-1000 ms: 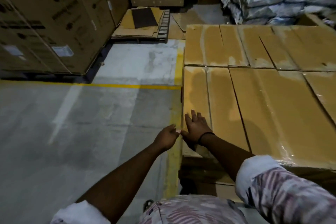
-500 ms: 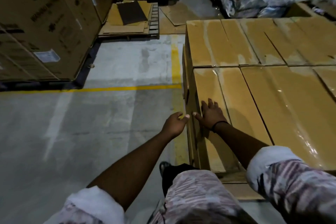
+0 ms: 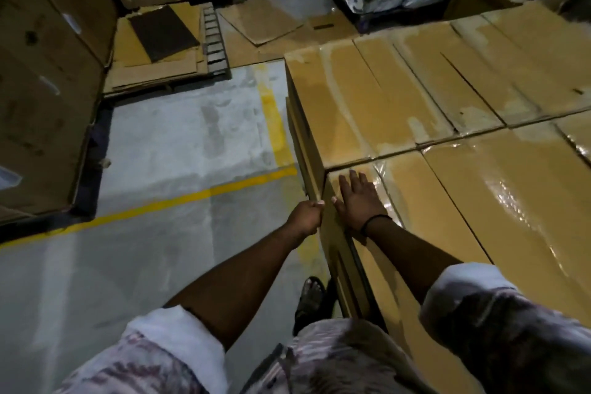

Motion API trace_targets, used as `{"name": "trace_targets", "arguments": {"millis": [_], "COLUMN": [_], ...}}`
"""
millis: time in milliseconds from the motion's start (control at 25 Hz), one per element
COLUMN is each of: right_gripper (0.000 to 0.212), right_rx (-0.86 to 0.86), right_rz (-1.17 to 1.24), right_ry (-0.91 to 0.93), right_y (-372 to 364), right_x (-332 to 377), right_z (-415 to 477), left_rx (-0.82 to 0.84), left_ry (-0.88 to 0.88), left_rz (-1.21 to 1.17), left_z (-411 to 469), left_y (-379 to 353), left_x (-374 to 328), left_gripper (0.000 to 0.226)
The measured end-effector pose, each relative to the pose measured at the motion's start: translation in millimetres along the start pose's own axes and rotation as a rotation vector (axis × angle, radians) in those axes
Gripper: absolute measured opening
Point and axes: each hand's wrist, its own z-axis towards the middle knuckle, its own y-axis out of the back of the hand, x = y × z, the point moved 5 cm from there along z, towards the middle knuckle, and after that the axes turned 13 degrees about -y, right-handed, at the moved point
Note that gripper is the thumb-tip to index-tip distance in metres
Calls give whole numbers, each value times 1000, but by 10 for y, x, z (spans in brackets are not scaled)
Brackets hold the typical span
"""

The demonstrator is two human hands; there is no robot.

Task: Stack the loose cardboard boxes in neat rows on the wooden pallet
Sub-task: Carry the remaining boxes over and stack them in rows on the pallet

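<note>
Head view: a person squares up the corner box (image 3: 412,211) in the top layer of stacked cardboard boxes, the wooden pallet beneath them hidden from sight. The left hand (image 3: 305,217) has its grip curled on the box's upper side edge. The right hand (image 3: 358,198) lies flat on the lid, fingers straight, holding nothing. Within the past second both hands have travelled along that edge to the seam with the rear box (image 3: 348,105), suggesting the row is being nudged flush, beside the yellow floor line (image 3: 224,190).
</note>
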Motion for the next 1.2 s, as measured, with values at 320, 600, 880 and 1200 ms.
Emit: {"name": "trace_targets", "arguments": {"millis": [320,600,880,1200], "right_gripper": [54,30,55,76], "right_rx": [-40,-264,-172,-96], "right_rz": [-57,28,27,169], "right_ry": [60,8,-192,-493], "right_y": [239,553,945,1020], "right_x": [195,450,1191,1682], "right_z": [837,1649,2886,3826], "left_rx": [155,308,226,206], "left_ry": [181,298,151,-348], "left_rz": [-336,-225,-222,291], "left_z": [1022,1979,3250,4522], "left_y": [-17,805,1725,2599], "left_x": [-664,-667,-1330,-2305], "left_gripper": [54,67,64,43]}}
